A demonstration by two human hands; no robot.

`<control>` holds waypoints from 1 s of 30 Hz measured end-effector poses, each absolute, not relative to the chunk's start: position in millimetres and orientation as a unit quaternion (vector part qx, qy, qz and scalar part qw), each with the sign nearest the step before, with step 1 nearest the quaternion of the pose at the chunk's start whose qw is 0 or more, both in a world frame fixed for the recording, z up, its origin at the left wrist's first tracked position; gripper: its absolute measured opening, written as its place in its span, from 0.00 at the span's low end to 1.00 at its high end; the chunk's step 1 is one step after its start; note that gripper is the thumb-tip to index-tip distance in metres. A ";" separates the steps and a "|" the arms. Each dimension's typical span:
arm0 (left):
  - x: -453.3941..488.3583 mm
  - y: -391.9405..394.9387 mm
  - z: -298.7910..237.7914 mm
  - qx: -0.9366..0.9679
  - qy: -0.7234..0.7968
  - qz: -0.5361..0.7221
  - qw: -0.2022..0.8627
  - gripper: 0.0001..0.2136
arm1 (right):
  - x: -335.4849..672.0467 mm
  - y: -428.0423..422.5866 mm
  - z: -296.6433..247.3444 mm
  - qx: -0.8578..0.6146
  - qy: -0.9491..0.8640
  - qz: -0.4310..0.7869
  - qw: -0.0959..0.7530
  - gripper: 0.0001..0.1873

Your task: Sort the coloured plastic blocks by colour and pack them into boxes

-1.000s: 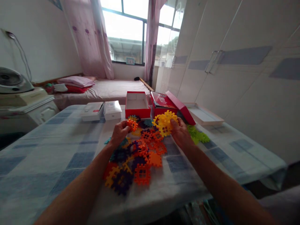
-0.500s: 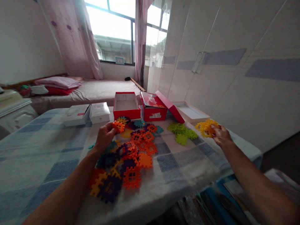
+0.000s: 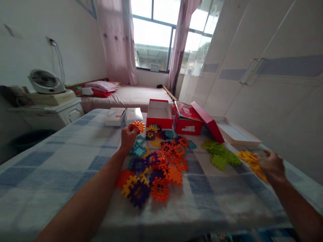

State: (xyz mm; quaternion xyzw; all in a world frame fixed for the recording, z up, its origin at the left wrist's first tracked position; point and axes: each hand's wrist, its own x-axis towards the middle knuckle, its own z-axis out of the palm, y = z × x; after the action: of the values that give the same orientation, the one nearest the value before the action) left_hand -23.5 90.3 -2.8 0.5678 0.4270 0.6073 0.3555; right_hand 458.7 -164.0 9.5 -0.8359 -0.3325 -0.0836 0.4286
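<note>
L hand [image 3: 128, 135] grips orange piece [image 3: 139, 126]; R hand [image 3: 270, 163] on yellow pieces [image 3: 248, 157].

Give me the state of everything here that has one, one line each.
left hand: closed on the orange piece.
orange piece: pinched at the fingertips.
right hand: over the yellow pieces, grip blurred.
yellow pieces: lying on the cloth.
open red box: lid off, empty.
red lid: tilted, leaning on the second red box.
white boxes: shut.
green pieces: loose, grouped.
</note>
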 end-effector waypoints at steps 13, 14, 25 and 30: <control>-35.6 105.1 -22.7 0.555 0.484 0.582 0.345 0.10 | 198.3 -17.2 31.9 -0.609 -0.725 0.088 0.311 0.16; -35.3 105.2 -23.0 0.559 0.483 0.580 0.343 0.10 | 186.7 -3.9 30.9 -0.606 -0.734 0.079 0.296 0.17; -34.4 106.0 -24.5 0.568 0.486 0.576 0.330 0.08 | 133.8 57.8 17.8 -0.644 -0.631 0.124 0.414 0.14; -32.7 103.5 -21.5 0.570 0.486 0.576 0.327 0.08 | 146.9 30.8 22.8 -0.544 -0.699 0.207 0.416 0.11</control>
State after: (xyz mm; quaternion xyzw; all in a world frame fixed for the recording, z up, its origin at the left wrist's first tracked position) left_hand -32.7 103.5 -21.5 0.5700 0.4863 0.5759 0.3271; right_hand 146.9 30.8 22.8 -0.5435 -0.6990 0.2071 0.4160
